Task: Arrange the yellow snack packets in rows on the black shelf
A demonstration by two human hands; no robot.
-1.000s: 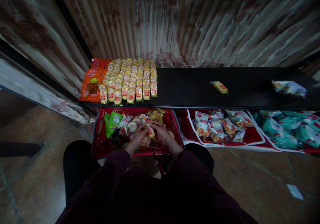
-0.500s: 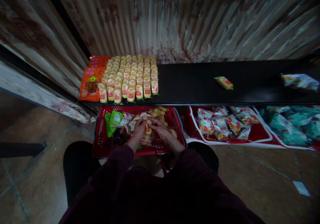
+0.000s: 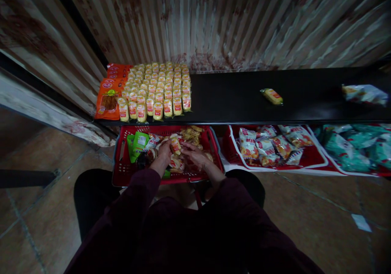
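Observation:
Above the red basket my left hand is closed on a small yellow cake in a clear wrapper. My right hand is just right of that cake, its fingers stretched out with the tips close to it; whether they touch it I cannot tell. Beneath the hands the basket holds a green packet, round wrapped biscuits and yellow wrapped snacks. Rows of similar wrapped cakes stand upright on the black shelf.
Orange snack packets lie at the shelf's left end. A single wrapped cake and a white packet lie farther right. Below the shelf are a basket of white-and-orange bags and another of teal bags.
The cake between my hands has risen slightly and now shows more clearly in my left hand. My right fingers are straighter beside it. The whole view has shifted a little.

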